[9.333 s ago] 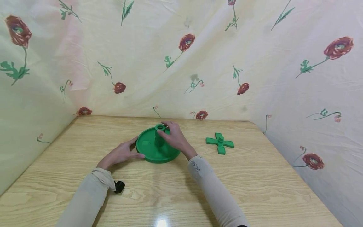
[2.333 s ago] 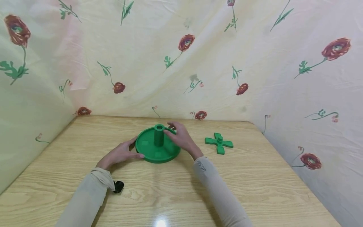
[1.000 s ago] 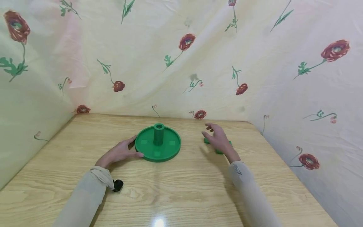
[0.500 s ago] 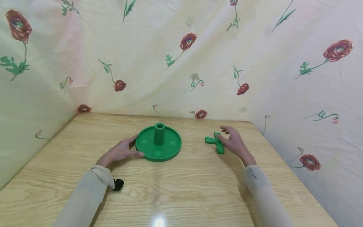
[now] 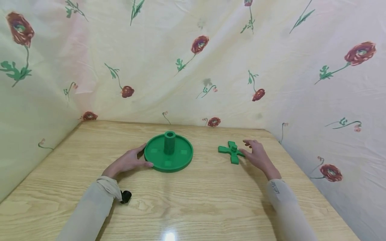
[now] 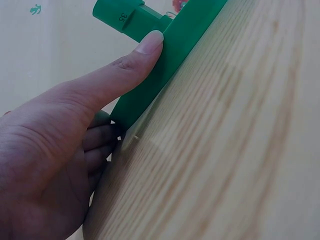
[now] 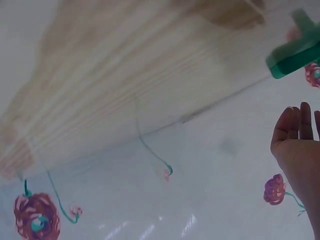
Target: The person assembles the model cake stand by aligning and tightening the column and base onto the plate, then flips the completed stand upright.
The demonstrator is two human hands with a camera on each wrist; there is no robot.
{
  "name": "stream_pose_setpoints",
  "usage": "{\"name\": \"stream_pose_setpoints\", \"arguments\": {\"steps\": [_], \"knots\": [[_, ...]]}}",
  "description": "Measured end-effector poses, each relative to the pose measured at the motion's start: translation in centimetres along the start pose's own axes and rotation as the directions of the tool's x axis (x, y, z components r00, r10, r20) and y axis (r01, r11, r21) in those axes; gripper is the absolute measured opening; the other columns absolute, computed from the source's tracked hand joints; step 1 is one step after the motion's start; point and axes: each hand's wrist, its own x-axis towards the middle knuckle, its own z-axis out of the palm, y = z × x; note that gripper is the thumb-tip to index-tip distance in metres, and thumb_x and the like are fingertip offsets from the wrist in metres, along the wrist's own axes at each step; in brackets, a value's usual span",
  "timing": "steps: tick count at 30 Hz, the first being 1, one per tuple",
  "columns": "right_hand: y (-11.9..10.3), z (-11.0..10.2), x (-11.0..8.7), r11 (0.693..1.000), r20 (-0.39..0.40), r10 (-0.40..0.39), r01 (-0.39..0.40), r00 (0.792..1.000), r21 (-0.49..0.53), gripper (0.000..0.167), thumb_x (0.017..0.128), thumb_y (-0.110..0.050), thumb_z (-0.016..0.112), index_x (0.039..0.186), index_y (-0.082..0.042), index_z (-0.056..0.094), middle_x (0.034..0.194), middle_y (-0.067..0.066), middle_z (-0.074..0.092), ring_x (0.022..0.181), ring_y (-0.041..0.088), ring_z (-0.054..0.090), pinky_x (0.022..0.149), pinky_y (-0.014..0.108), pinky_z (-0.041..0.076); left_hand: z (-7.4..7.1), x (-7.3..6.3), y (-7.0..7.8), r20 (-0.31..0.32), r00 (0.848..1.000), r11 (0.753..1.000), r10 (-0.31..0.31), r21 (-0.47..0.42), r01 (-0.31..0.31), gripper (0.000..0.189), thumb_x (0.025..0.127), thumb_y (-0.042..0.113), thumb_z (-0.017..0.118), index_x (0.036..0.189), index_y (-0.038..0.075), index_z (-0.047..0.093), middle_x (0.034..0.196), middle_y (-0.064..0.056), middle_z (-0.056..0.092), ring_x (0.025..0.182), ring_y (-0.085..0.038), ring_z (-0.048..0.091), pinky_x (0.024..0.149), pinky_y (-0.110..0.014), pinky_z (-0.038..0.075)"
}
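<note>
A round green tray-like base (image 5: 158,160) with a raised rim lies on the table. From its middle rises an upright hollow green post (image 5: 169,144), marked "35" in the left wrist view. My left hand (image 5: 129,162) holds the base at its left edge; in the left wrist view the thumb (image 6: 150,42) presses the rim while the fingers bend in lower down. Farther right lies a flat green cross-shaped piece (image 5: 234,155) with a short stub on top. My right hand (image 5: 258,156) hovers at its right arm, fingers loosely bent, nothing between them.
The wooden table (image 5: 193,204) runs back to a flowered cloth (image 5: 156,67) that hangs behind and along both sides. A small black object (image 5: 126,196) shows by the left sleeve cuff.
My right hand has left the post, crossed over the cross-shaped piece and come to its right side, moving slightly nearer me. My left hand and the base have stayed in place.
</note>
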Motion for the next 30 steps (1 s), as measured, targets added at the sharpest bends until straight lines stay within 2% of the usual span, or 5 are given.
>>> {"name": "stream_pose_setpoints", "arguments": {"steps": [10, 15, 30], "knots": [[1.6, 0.1, -0.4, 0.998, 0.07, 0.04, -0.037, 0.997, -0.045, 0.051, 0.102, -0.013, 0.066, 0.139, 0.017, 0.05, 0.126, 0.039, 0.054, 0.116, 0.057, 0.05, 0.094, 0.066, 0.046, 0.0, 0.0, 0.1, -0.008, 1.0, 1.0, -0.003, 0.008, 0.003, 0.112, 0.088, 0.051, 0.081, 0.164, 0.0, 0.017, 0.164, -0.029, 0.026, 0.15, -0.048, 0.023, 0.117, -0.065, 0.025], [1.9, 0.5, -0.6, 0.994, 0.104, 0.067, -0.058, 0.992, -0.089, 0.051, 0.103, -0.015, 0.065, 0.139, 0.018, 0.05, 0.128, 0.039, 0.054, 0.119, 0.058, 0.048, 0.098, 0.068, 0.042, 0.1, 0.0, 0.1, -0.003, 1.0, 1.0, -0.013, 0.007, 0.013, 0.112, 0.088, 0.05, 0.081, 0.164, 0.0, 0.016, 0.165, -0.028, 0.025, 0.151, -0.046, 0.022, 0.117, -0.064, 0.024], [2.8, 1.4, -0.7, 0.992, 0.115, 0.05, -0.035, 0.992, -0.124, 0.051, 0.104, -0.012, 0.062, 0.142, 0.019, 0.047, 0.132, 0.043, 0.048, 0.119, 0.06, 0.046, 0.098, 0.069, 0.041, 0.0, 0.0, 0.0, -0.005, 1.0, 1.0, -0.012, 0.015, 0.012, 0.113, 0.088, 0.051, 0.081, 0.164, -0.001, 0.016, 0.164, -0.028, 0.026, 0.151, -0.047, 0.023, 0.117, -0.065, 0.025]]}}
